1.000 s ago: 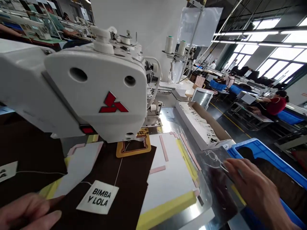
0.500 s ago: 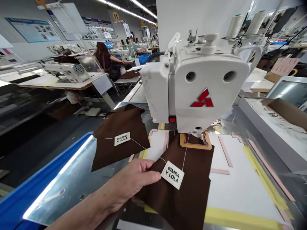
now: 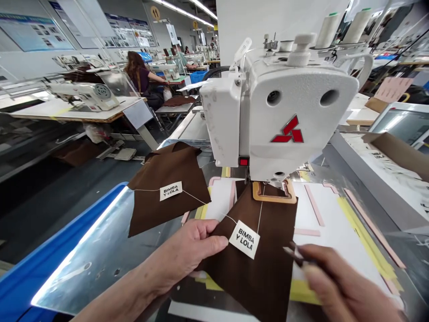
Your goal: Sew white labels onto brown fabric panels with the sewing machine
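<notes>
My left hand (image 3: 197,246) is closed on the left edge of a brown fabric piece (image 3: 254,281), its thumb beside a white label (image 3: 245,239) printed "BIMBA Y LOLA". White threads run from the label, one leftward and another up to the tan clamp frame (image 3: 275,200) under the sewing machine head (image 3: 284,107). My right hand (image 3: 338,277), smeared by motion, grips small thread snips (image 3: 296,255) with the tips pointing left, just right of the fabric. To the left lies another brown fabric piece (image 3: 167,210) with its own label (image 3: 170,191), trailing thread.
A white template board (image 3: 335,250) with pink and yellow strips lies under the clamp. At right stands a box (image 3: 375,197) of labels. A blue bin edge (image 3: 67,250) runs along the left. Thread cones (image 3: 326,31) stand behind; a person (image 3: 140,80) sits farther back.
My right hand has come into view from the lower right with the snips. My left hand keeps hold of the fabric, nearly in place. The view has shifted slightly.
</notes>
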